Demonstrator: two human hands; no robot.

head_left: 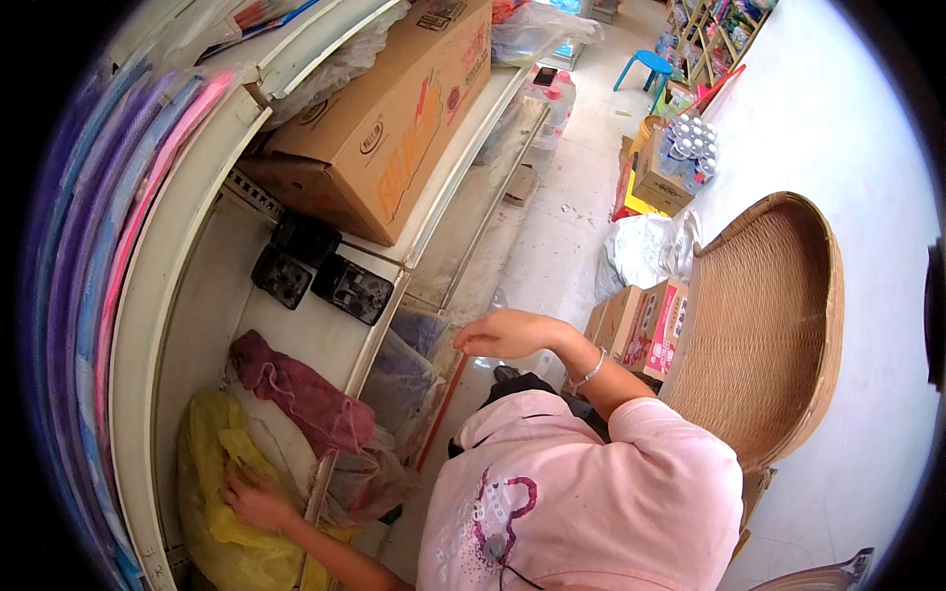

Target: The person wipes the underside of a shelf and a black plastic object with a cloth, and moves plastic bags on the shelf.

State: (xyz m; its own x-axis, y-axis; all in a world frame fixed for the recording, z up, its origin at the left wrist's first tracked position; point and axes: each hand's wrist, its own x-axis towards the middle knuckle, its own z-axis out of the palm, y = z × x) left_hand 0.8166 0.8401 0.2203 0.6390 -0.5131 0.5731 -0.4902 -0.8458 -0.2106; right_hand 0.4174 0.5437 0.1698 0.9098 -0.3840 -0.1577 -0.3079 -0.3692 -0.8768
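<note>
My left hand (259, 500) reaches into the lower shelf and grips a crumpled yellow plastic bag (215, 448), its fingers bent into the film. What the bag contains cannot be made out. Just beyond it lies a bunched dark red cloth (301, 392), next to a clear plastic bag (370, 483) at the shelf's edge. My right hand (503, 335) hovers beside the shelf front, near some clear plastic packaging (402, 360). Its fingers are loosely bent, with nothing visible in them. The fingertips are partly turned from view.
Black plastic trays (352, 289) and a large cardboard box (394, 138) occupy the shelving. Hanging purple, blue and pink items (118, 256) line the left. On the right, a big woven basket (764, 335) leans by the white wall, near smaller boxes (658, 325). A blue stool (645, 67) stands farther off.
</note>
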